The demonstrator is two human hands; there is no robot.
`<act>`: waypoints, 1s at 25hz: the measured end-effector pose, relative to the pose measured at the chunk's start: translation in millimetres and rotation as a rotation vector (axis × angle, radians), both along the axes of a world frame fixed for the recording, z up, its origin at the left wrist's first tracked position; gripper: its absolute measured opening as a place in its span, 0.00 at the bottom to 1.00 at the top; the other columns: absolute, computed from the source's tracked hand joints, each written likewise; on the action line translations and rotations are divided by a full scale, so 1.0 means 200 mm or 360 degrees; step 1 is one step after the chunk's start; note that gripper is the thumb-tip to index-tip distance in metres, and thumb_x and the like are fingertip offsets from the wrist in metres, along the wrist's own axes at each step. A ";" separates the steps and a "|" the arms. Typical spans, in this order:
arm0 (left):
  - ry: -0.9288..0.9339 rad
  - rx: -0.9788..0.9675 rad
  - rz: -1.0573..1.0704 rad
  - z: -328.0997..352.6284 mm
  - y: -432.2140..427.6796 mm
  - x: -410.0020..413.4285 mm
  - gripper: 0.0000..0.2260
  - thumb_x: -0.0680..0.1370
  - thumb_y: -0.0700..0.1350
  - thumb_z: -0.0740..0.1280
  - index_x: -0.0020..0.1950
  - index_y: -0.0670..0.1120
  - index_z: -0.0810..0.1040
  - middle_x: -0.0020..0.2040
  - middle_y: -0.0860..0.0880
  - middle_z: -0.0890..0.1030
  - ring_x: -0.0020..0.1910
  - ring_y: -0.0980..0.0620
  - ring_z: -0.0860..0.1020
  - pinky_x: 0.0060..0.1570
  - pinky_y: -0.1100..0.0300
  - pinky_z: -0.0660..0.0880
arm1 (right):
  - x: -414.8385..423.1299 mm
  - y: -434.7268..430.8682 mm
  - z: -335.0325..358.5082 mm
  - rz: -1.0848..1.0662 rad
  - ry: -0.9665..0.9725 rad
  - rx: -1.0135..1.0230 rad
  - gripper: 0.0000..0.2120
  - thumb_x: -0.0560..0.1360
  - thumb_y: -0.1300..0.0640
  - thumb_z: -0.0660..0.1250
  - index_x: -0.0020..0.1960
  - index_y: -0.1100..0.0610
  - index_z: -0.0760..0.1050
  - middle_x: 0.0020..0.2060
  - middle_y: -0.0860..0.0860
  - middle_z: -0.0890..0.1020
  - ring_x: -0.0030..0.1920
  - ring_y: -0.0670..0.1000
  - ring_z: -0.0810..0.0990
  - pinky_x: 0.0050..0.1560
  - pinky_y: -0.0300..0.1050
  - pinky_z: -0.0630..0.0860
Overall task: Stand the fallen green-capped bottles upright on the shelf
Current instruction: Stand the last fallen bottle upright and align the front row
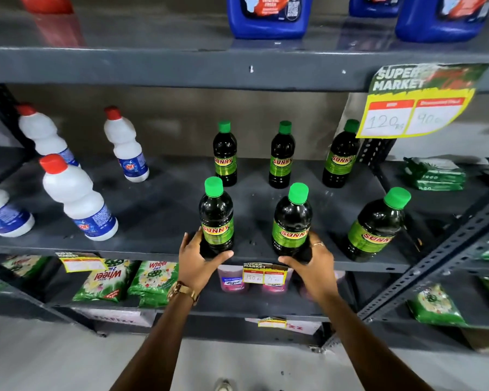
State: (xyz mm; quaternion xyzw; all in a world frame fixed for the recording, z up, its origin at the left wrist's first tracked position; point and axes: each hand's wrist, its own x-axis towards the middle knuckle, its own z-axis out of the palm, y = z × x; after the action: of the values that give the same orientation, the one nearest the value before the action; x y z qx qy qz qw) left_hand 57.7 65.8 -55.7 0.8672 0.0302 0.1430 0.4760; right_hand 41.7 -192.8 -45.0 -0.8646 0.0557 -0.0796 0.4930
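On the shelf's [153, 221] front row, each hand grips an upright bottle.
Your left hand [198, 261] grasps the left bottle's [216, 221] base; your right hand [312, 263] grasps the middle bottle [291, 221].

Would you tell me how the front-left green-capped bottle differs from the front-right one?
The front-left bottle has the left hand around its base; no hand touches the front-right bottle. The front-left bottle appears straight, the front-right bottle appears tilted rightward. Both stand on the shelf with green caps and SUNNY labels.
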 end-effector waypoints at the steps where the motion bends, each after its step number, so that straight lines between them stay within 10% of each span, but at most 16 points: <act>1: 0.0017 -0.0006 0.0003 -0.01 0.01 0.00 0.32 0.58 0.67 0.71 0.55 0.50 0.77 0.52 0.54 0.80 0.60 0.64 0.62 0.63 0.65 0.58 | 0.02 -0.01 -0.02 0.0032 0.0033 -0.0100 0.36 0.62 0.51 0.81 0.65 0.57 0.73 0.55 0.55 0.81 0.57 0.55 0.78 0.55 0.43 0.73; 4: 0.0069 -0.0025 0.0001 -0.03 0.01 0.01 0.32 0.58 0.66 0.72 0.55 0.48 0.78 0.53 0.52 0.81 0.68 0.50 0.65 0.63 0.78 0.50 | 0.03 -0.02 -0.05 0.0079 0.0029 -0.0183 0.37 0.63 0.45 0.79 0.68 0.57 0.73 0.56 0.57 0.80 0.59 0.56 0.76 0.58 0.50 0.74; 8: 0.0089 -0.0046 0.0054 0.01 -0.02 -0.03 0.45 0.59 0.58 0.78 0.71 0.46 0.65 0.67 0.45 0.73 0.73 0.45 0.62 0.73 0.52 0.58 | 0.03 -0.03 -0.04 0.0169 -0.0032 -0.0201 0.40 0.65 0.44 0.78 0.71 0.56 0.69 0.57 0.56 0.79 0.61 0.55 0.74 0.58 0.45 0.70; 11: -0.0275 0.0093 0.0301 0.00 -0.18 -0.19 0.51 0.63 0.62 0.75 0.76 0.50 0.51 0.76 0.46 0.58 0.75 0.49 0.56 0.72 0.55 0.58 | -0.05 -0.06 -0.06 0.0211 -0.0102 0.0038 0.40 0.64 0.40 0.76 0.71 0.51 0.68 0.60 0.46 0.75 0.62 0.46 0.73 0.61 0.36 0.68; 15: -0.0302 0.0115 -0.0085 -0.04 -0.55 -0.34 0.39 0.68 0.65 0.70 0.73 0.57 0.56 0.65 0.56 0.65 0.64 0.63 0.67 0.62 0.67 0.67 | -0.24 -0.26 -0.12 -0.0275 -0.0495 0.0209 0.20 0.64 0.35 0.74 0.47 0.42 0.70 0.45 0.45 0.75 0.45 0.51 0.77 0.45 0.30 0.69; 21: 0.0064 -0.0003 -0.0098 0.03 -0.68 -0.08 0.37 0.62 0.54 0.79 0.65 0.45 0.70 0.58 0.45 0.80 0.57 0.44 0.75 0.60 0.44 0.72 | -0.10 -0.57 -0.06 -0.0265 -0.0221 0.0080 0.40 0.61 0.53 0.82 0.67 0.61 0.68 0.61 0.58 0.76 0.62 0.57 0.75 0.61 0.51 0.72; 25: 0.0106 0.0023 -0.0002 0.01 -0.59 -0.05 0.31 0.59 0.58 0.78 0.57 0.48 0.75 0.49 0.47 0.82 0.50 0.46 0.78 0.50 0.50 0.77 | -0.04 -0.56 -0.09 -0.0106 -0.0082 -0.0119 0.41 0.61 0.47 0.80 0.68 0.61 0.70 0.57 0.60 0.80 0.60 0.59 0.76 0.60 0.56 0.74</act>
State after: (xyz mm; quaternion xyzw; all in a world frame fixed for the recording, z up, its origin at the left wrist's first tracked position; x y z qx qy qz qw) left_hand 46.9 -52.4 -53.7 0.8750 0.0445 0.1139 0.4685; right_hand 32.8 -305.3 -62.5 -0.8778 0.0687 -0.1202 0.4586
